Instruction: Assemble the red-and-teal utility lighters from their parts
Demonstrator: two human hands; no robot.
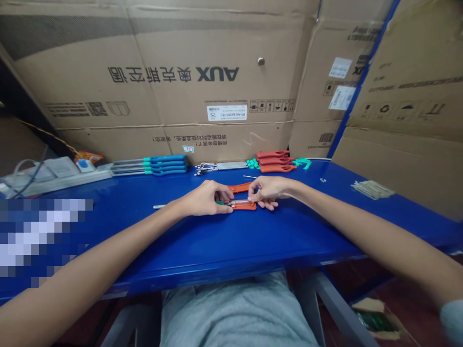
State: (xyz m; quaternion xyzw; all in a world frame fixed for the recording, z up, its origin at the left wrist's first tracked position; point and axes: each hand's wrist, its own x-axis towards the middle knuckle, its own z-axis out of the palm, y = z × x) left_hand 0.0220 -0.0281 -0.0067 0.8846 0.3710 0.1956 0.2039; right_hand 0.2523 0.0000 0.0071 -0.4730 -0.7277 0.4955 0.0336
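Note:
At the middle of the blue table, my left hand closes its thumb and fingers on the left end of an open orange handle shell. A thin metal rod comes out to the left from behind that hand, and a bit of green shows under the fingers. Inside the shell lies a slim pale part. My right hand pinches at the shell's right end; what its fingertips hold is too small to make out. Just behind lies a second orange shell half, partly hidden by my hands.
Blue-handled tools are stacked at the back left, beside a white power strip. Metal rods, red-orange handles and green pieces line the back. Clear plastic pieces lie right. Cardboard walls the table.

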